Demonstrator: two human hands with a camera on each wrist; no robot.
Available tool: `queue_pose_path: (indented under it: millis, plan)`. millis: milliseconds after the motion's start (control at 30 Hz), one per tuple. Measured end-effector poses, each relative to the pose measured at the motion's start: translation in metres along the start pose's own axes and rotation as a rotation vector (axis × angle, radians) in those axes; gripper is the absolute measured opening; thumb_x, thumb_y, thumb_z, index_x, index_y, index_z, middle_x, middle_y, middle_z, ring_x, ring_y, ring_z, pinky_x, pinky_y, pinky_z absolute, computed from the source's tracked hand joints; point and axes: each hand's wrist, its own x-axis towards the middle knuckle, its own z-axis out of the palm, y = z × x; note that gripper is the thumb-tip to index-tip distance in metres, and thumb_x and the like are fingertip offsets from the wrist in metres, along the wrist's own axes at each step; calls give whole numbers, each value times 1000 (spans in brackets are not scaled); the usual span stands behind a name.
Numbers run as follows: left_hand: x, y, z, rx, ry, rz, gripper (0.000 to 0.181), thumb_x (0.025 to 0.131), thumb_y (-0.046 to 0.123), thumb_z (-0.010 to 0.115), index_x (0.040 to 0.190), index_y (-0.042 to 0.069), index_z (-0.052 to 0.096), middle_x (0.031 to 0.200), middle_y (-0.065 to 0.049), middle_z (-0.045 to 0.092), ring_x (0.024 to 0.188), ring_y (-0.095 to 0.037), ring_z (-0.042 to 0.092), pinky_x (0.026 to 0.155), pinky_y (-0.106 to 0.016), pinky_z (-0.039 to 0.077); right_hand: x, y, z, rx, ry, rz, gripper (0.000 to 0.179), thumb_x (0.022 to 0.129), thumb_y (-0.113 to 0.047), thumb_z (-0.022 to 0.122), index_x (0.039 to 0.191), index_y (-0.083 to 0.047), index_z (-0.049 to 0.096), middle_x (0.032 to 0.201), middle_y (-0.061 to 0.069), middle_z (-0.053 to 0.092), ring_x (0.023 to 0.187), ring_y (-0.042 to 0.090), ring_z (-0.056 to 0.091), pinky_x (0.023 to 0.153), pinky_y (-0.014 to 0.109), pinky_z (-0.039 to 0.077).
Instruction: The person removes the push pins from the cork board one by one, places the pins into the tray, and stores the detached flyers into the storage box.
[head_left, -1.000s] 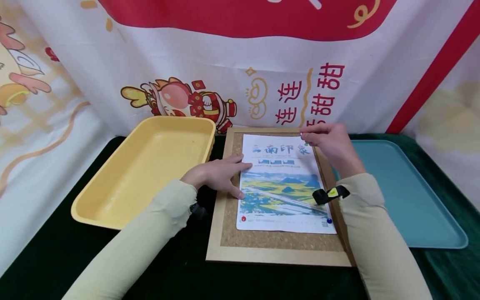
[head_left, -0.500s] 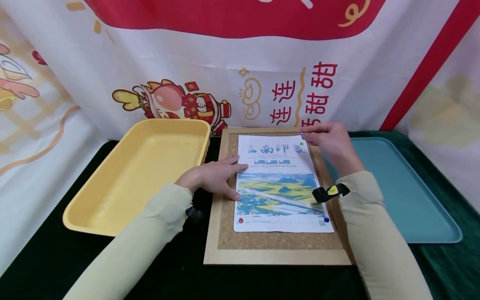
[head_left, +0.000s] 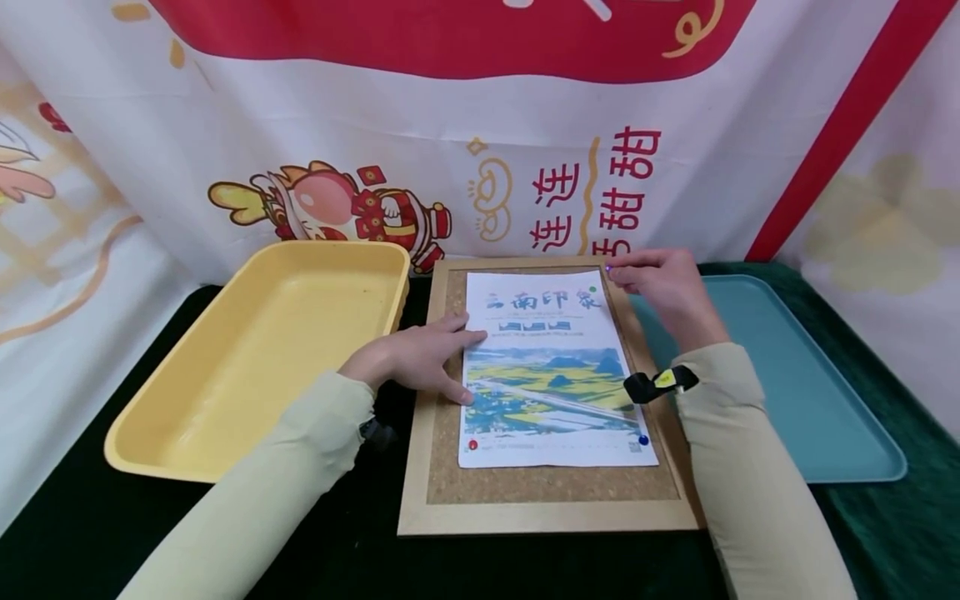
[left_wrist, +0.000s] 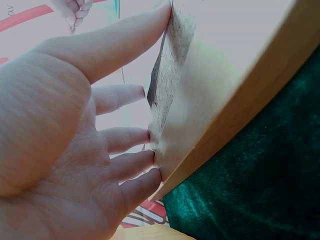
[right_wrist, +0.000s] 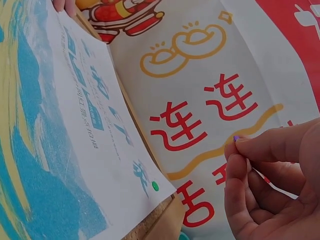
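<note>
Since a second ago, the right hand [head_left: 667,292] has shifted off the paper's one o'clock corner, leaving the green pin [head_left: 592,289] in plain sight. Its grip is clamped on a small purple pin [right_wrist: 236,138], thumb against forefinger, held clear of the paper [head_left: 555,375] near the board's one o'clock corner. Toward nine o'clock on the paper, the left hand [head_left: 420,354] has stayed put; its fingers are spread apart, resting on the edge of the sheet and holding nothing.

The paper, printed with a blue and yellow landscape, lies inside the wooden frame of the cork board [head_left: 540,517]. A red pin [head_left: 473,445] sits at its seven o'clock corner and a blue pin [head_left: 643,440] at five o'clock. On the green-covered desk [head_left: 547,575], a yellow tray [head_left: 277,342] is at ten o'clock of the board and a blue tray [head_left: 795,392] at three.
</note>
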Motion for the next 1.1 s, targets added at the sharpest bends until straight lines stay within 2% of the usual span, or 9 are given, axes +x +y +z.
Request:
queue_pose_path:
  millis: [433, 800, 1100]
  plan:
    - [4, 3, 0, 1, -16, 19, 94, 97, 47, 77, 171, 22, 25, 181, -10, -1, 169, -33, 0, 134, -57, 14, 3, 9, -19, -7, 52, 61, 41, 105, -31, 69, 143, -16, 69, 156, 9, 56, 133, 25, 52, 117, 47, 49]
    - [-2, -3, -1, -7, -5, -9, 96, 96, 48, 77, 171, 24, 23, 181, -9, -2, 169, -31, 2, 134, -56, 17, 9, 16, -25, 13, 93, 87, 47, 103, -38, 70, 147, -21, 66, 153, 5, 56, 127, 19, 50, 117, 44, 48]
    - [0, -3, 0, -3, -4, 2, 96, 96, 47, 77, 171, 23, 23, 181, -9, -2, 169, -31, 2, 134, -56, 17, 14, 30, -40, 30, 155, 118, 51, 102, -44, 70, 148, -23, 65, 150, 2, 57, 124, 16, 52, 117, 43, 47]
